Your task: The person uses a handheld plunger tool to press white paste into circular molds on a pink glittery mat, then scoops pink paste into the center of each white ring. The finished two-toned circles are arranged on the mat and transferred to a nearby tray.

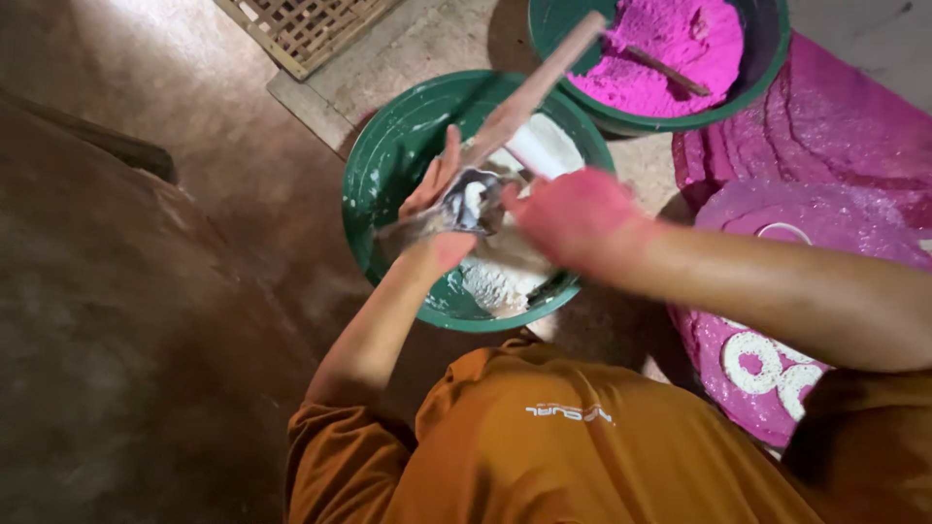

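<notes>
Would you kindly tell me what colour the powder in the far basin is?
Bright pink powder, head view.

Two green tubs stand on the floor: one tub (388, 165) holds white powder, the other tub (767, 58) pink powder; two wooden sticks show, a long stick (534, 87) and a short stick (665, 70); two hands work, the left hand (437, 209) and the right hand (578, 215); one woven tray (301, 29) lies beyond.

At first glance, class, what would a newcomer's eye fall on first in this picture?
The vivid pink powder in the green tub at top right, and the pink-dusted mat below it. At centre, the left hand and pink-stained right hand meet over a green basin of white paste, by a wooden stick.
</notes>
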